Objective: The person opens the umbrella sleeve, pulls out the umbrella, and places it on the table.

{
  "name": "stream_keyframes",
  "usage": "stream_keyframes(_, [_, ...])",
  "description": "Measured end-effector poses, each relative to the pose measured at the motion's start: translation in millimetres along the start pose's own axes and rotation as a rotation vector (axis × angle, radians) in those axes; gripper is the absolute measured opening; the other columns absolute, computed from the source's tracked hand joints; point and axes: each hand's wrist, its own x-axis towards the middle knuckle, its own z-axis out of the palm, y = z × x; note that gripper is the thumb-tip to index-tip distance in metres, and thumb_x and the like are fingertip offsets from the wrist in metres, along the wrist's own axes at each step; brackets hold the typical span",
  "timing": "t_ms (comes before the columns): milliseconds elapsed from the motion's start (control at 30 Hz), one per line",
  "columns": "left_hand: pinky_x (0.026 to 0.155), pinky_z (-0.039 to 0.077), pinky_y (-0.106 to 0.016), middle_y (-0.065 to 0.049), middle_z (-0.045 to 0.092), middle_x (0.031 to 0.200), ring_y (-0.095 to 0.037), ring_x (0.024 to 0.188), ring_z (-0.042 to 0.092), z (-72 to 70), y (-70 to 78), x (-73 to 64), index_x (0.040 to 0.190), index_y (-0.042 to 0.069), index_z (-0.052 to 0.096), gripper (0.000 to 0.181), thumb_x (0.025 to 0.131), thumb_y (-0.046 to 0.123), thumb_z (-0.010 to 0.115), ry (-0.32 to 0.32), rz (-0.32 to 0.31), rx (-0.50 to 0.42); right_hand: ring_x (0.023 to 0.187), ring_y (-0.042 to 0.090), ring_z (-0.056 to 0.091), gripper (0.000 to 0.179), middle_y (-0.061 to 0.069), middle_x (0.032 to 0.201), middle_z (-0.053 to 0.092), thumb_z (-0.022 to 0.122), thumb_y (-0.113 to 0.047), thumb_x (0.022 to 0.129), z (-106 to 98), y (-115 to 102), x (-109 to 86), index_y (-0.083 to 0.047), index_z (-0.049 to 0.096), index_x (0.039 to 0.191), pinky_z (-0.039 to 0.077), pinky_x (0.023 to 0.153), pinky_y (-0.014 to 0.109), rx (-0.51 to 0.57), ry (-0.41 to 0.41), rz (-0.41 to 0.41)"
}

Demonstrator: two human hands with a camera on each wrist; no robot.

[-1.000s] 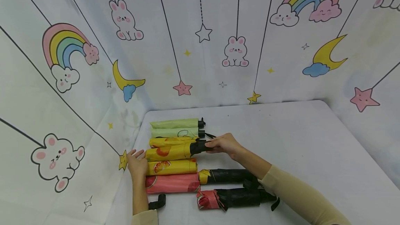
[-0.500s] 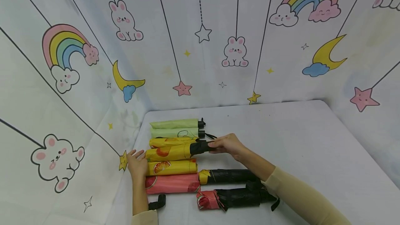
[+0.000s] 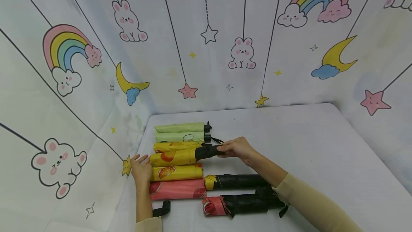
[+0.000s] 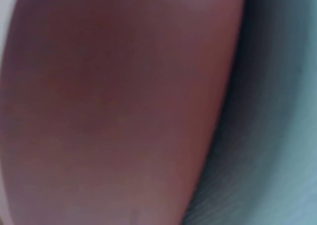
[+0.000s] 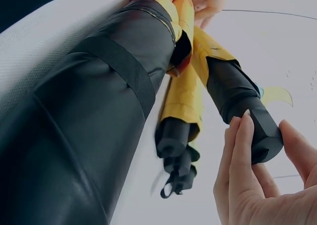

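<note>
My right hand [image 3: 238, 150] pinches the black handle end of a folded umbrella [image 5: 235, 88] between thumb and fingertips. A yellow orange-print sleeve [image 3: 173, 157] covers the umbrella's left part, and in the right wrist view the handle end is raised above its neighbours. At the sleeve's left end my left hand [image 3: 141, 170] rests with fingers extended past it; its thumb is hidden. Close by lie another yellow sleeved umbrella [image 3: 177, 147] behind and a yellow sleeve [image 3: 185, 172] in front. Blurred skin fills most of the left wrist view.
Two light green sleeved umbrellas [image 3: 178, 127] lie farther back. In front are a red watermelon-print sleeve [image 3: 178, 189], a black-and-yellow folded umbrella [image 3: 236, 181] and a black-and-red one [image 3: 246, 204]. A black handle [image 3: 162, 208] pokes out beside the left forearm. Printed cloth walls [image 3: 212, 71] surround the white table [image 3: 299, 142].
My right hand has shifted slightly right, and more of the black handle shows between its fingers and the yellow sleeve. My left hand has stayed in place.
</note>
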Motion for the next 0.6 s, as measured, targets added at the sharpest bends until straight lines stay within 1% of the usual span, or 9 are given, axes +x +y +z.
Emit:
stream_keyframes(133, [0.065, 0.041, -0.003, -0.031, 0.052, 0.147, -0.045, 0.133, 0.057, 0.2, 0.4, 0.3, 0.158, -0.006, 0.019, 0.07, 0.095, -0.012, 0.048, -0.003, 0.001, -0.007, 0.091, 0.03, 0.079, 0.033, 0.022, 0.109, 0.076, 0.085, -0.011, 0.087, -3.2, 0.1, -1.6, 0.009, 0.076, 0.112, 0.061, 0.087, 0.044, -0.005, -0.002, -0.01])
stream_keyframes(367, [0.069, 0.044, -0.006, -0.03, 0.054, 0.146, -0.044, 0.132, 0.058, 1.4, 1.1, 0.3, 0.158, -0.005, 0.021, 0.069, 0.096, -0.011, 0.049, 0.005, -0.004, 0.001, 0.091, 0.03, 0.079, 0.035, 0.022, 0.111, 0.076, 0.086, -0.013, 0.087, -8.0, 0.9, -4.6, 0.009, 0.077, 0.113, 0.06, 0.09, 0.047, -0.022, 0.002, -0.013])
stream_keyframes(433, [0.07, 0.044, -0.006, -0.031, 0.053, 0.147, -0.046, 0.132, 0.057, 1.8, 1.0, 0.4, 0.158, -0.005, 0.02, 0.069, 0.095, -0.012, 0.048, 0.001, -0.004, -0.009, 0.091, 0.03, 0.079, 0.035, 0.022, 0.111, 0.076, 0.085, -0.013, 0.087, -8.8, 0.6, -6.0, 0.008, 0.077, 0.113, 0.06, 0.09, 0.046, -0.024, 0.006, -0.014])
stream_keyframes(600, [0.067, 0.043, -0.003, -0.031, 0.052, 0.148, -0.045, 0.133, 0.056, 2.8, -0.2, 0.5, 0.158, -0.004, 0.02, 0.071, 0.094, -0.014, 0.046, 0.002, -0.006, -0.024, 0.093, 0.03, 0.078, 0.036, 0.022, 0.112, 0.076, 0.085, -0.013, 0.087, -11.0, -1.5, -10.3, 0.009, 0.076, 0.114, 0.06, 0.089, 0.046, -0.027, 0.016, -0.015])
